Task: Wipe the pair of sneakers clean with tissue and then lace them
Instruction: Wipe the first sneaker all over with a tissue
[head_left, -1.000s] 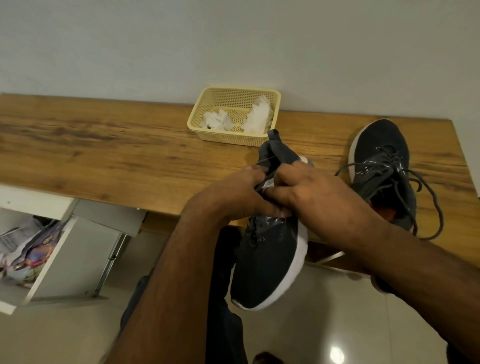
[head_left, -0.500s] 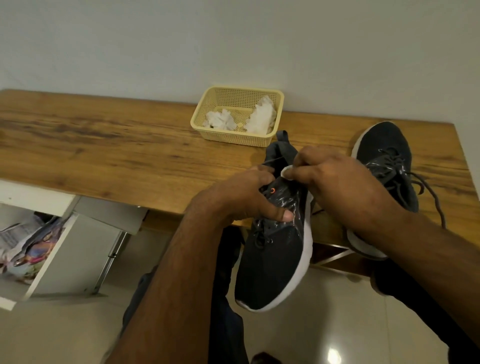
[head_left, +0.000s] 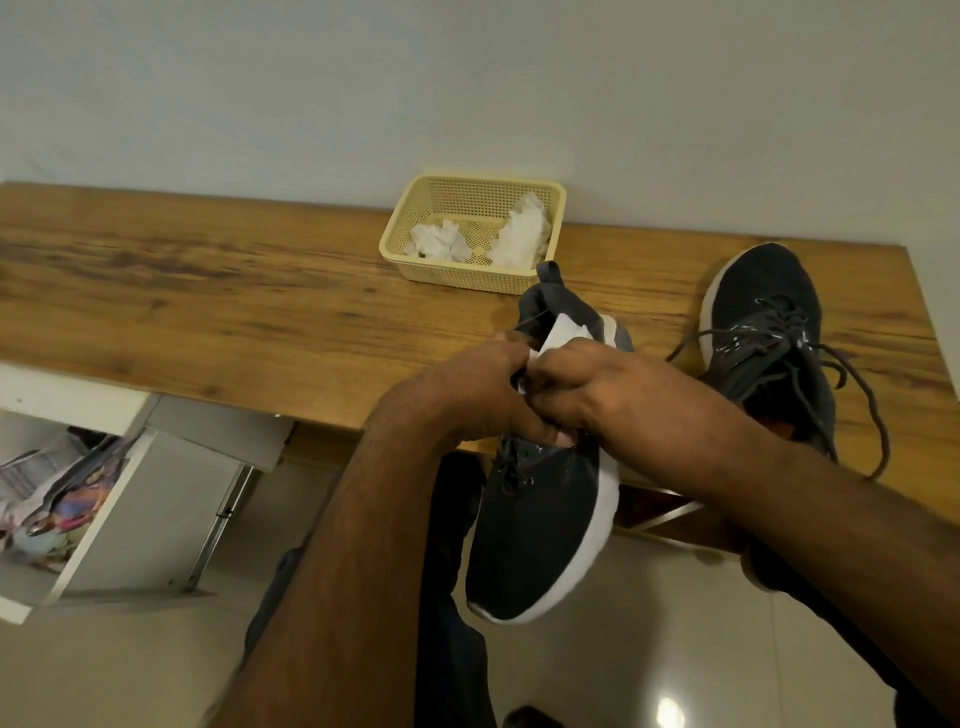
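Woodgrain table (head_left: 218, 317) bore a laced dark sneaker (head_left: 769, 343) and a cream basket (head_left: 457, 275) of tissues. Left hand (head_left: 467, 389) and right hand (head_left: 587, 384) gripped another dark white-soled sneaker (head_left: 545, 530), pinching white tissue (head_left: 563, 332) at its opening.

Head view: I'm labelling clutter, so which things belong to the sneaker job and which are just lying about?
Job: held sneaker; second sneaker; tissues in basket; left hand; right hand.
Lying about: open drawer of papers.

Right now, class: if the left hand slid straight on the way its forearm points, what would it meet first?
Beyond the held sneaker, probably the yellow basket; depth is unclear from the left hand.
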